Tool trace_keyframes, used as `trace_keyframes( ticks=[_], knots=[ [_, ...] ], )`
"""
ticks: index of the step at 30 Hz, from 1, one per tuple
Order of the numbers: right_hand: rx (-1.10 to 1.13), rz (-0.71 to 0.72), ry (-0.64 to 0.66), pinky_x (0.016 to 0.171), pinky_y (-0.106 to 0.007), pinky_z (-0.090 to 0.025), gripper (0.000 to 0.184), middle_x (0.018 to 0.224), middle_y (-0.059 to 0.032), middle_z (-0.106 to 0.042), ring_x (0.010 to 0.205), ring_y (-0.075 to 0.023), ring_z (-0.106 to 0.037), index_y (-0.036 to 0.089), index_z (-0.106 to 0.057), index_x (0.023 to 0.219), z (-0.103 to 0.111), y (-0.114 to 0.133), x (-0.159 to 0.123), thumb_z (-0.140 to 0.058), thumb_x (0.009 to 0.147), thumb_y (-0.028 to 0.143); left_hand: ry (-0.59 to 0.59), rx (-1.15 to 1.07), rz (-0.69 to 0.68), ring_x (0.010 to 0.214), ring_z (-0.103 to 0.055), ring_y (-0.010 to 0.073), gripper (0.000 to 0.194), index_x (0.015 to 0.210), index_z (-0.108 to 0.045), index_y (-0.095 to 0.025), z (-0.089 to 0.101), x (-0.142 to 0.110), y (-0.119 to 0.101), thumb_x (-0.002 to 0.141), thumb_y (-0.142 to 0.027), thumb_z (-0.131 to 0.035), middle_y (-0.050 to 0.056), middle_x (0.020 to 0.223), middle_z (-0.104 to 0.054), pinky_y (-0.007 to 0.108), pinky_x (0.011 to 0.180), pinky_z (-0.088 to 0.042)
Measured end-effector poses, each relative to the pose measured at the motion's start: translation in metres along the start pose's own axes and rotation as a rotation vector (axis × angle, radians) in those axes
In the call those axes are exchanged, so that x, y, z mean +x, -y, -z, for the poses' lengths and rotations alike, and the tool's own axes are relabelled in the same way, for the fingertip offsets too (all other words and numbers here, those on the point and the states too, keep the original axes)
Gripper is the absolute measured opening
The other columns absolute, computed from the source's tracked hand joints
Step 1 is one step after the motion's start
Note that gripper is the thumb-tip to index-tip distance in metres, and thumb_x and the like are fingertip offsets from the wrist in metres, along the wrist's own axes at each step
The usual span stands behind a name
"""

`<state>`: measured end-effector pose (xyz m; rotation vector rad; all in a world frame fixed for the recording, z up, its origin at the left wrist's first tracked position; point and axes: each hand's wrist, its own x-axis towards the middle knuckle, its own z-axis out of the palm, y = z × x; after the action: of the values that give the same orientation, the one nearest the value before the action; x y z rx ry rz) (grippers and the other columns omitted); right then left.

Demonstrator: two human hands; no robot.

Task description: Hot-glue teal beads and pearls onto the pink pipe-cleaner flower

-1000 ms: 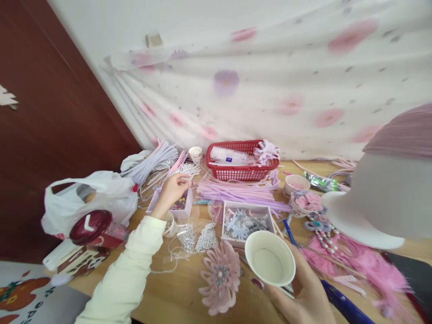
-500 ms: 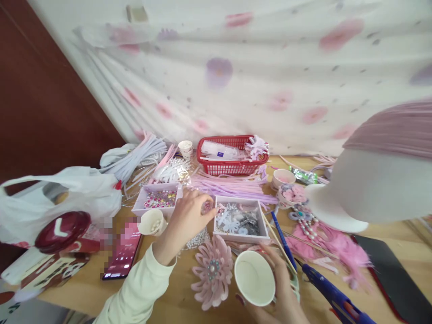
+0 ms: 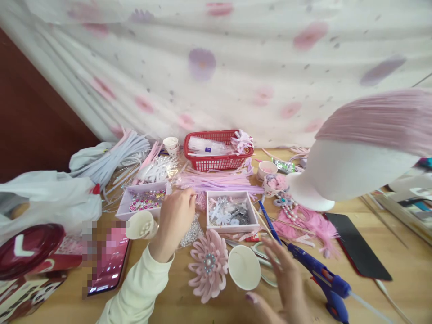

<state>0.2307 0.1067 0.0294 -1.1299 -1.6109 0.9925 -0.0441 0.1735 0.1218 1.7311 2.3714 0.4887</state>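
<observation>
You face a white cloth printed with pink and purple flowers (image 3: 236, 76), hanging in loose folds behind the light-brown wood-grain tabletop (image 3: 178, 306). To your left, note the dark reddish-brown flat panel (image 3: 35, 108). Diffuse light covers your work area.

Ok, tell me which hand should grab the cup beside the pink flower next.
Probably the right hand: it is open beside the cup, while the left hand is farther off, by the silvery beads.
</observation>
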Motion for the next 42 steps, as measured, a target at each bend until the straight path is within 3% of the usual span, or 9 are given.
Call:
trace_keyframes(
  ticks=[4,10,15,20,25,30,36,39,42],
  knots=[
    [0.103,-0.012,-0.373,0.119,-0.054,-0.047,0.044,0.147,-0.0138,-0.06,0.137,-0.0333,-0.061,0.031,-0.055,0.139,0.009,0.036,0.014,-0.069,0.098,0.032,-0.13,-0.086,0.045,0.097,-0.078,0.0325,0.022,0.11,-0.074,-0.018,0.022,-0.009,0.004,0.1,-0.018,-0.055,0.01,0.104,-0.083,0.04,0.082,-0.056],
    [0.468,-0.126,-0.297,0.105,-0.055,-0.059,0.053,0.147,-0.0142,-0.062,0.136,-0.0342,-0.062,0.032,-0.054,0.138,-0.021,0.056,0.067,-0.072,0.093,0.055,-0.451,-0.406,-0.295,0.084,-0.079,0.0189,0.017,0.102,-0.073,-0.026,0.027,-0.043,-0.014,0.098,-0.02,-0.057,0.0,0.096,-0.084,0.027,0.079,-0.063],
    [0.727,-0.46,-0.062,0.069,-0.047,-0.067,0.068,0.119,-0.0151,-0.077,0.1,-0.035,-0.077,0.024,-0.069,0.123,-0.042,0.055,0.095,-0.072,0.08,0.076,-0.337,-0.472,-0.575,0.1,-0.081,0.0187,0.019,0.106,-0.068,-0.026,-0.001,-0.07,-0.042,0.1,-0.015,-0.054,0.004,0.112,-0.083,0.027,0.088,-0.066],
    [0.686,-0.475,-0.172,0.053,-0.037,-0.059,0.046,0.084,-0.0087,-0.078,0.066,-0.0255,-0.07,0.024,-0.076,0.09,-0.04,0.05,0.091,-0.074,0.08,0.069,-0.289,-0.458,-0.69,0.09,-0.082,0.0253,0.02,0.098,-0.067,-0.025,-0.012,-0.076,-0.064,0.1,-0.015,-0.05,0.006,0.111,-0.083,0.04,0.072,-0.069],
    [0.629,-0.457,-0.281,0.041,-0.03,-0.04,0.036,0.064,-0.0017,-0.065,0.047,-0.0172,-0.048,0.026,-0.067,0.079,-0.029,0.04,0.09,-0.077,0.08,0.061,-0.233,-0.489,-0.703,0.087,-0.08,0.0217,0.018,0.094,-0.064,-0.026,-0.002,-0.072,-0.07,0.098,-0.013,-0.053,0.002,0.105,-0.083,0.037,0.071,-0.067],
    [0.526,-0.404,-0.372,0.045,-0.03,-0.039,0.049,0.062,0.0018,-0.06,0.049,-0.016,-0.046,0.025,-0.062,0.08,-0.022,0.035,0.097,-0.071,0.082,0.074,-0.152,-0.53,-0.599,0.092,-0.078,0.0205,0.02,0.092,-0.069,-0.028,0.008,-0.064,-0.061,0.093,-0.012,-0.056,0.003,0.105,-0.08,0.034,0.076,-0.067],
    [0.345,-0.259,-0.403,0.078,-0.034,-0.053,0.052,0.091,-0.0052,-0.073,0.088,-0.0246,-0.066,0.023,-0.073,0.097,-0.016,0.035,0.094,-0.064,0.09,0.074,-0.069,-0.513,-0.555,0.122,-0.072,0.0295,0.024,0.115,-0.077,-0.033,0.014,-0.06,-0.059,0.093,-0.04,-0.072,0.009,0.135,-0.072,0.04,0.086,-0.069],
    [0.307,-0.174,-0.422,0.082,-0.034,-0.053,0.053,0.099,-0.0058,-0.074,0.09,-0.0231,-0.065,0.023,-0.074,0.1,-0.019,0.036,0.091,-0.067,0.088,0.075,-0.134,-0.516,-0.561,0.128,-0.07,0.027,0.026,0.122,-0.077,-0.029,0.012,-0.061,-0.064,0.1,-0.036,-0.064,0.01,0.14,-0.071,0.044,0.105,-0.061],
    [0.322,-0.121,-0.436,0.073,-0.029,-0.051,0.048,0.091,-0.0025,-0.072,0.081,-0.0185,-0.062,0.025,-0.072,0.099,-0.025,0.034,0.087,-0.07,0.088,0.072,-0.109,-0.606,-0.472,0.115,-0.076,0.0211,0.031,0.12,-0.079,-0.023,0.008,-0.062,-0.064,0.106,-0.029,-0.053,0.009,0.124,-0.08,0.033,0.1,-0.061]
  ],
)
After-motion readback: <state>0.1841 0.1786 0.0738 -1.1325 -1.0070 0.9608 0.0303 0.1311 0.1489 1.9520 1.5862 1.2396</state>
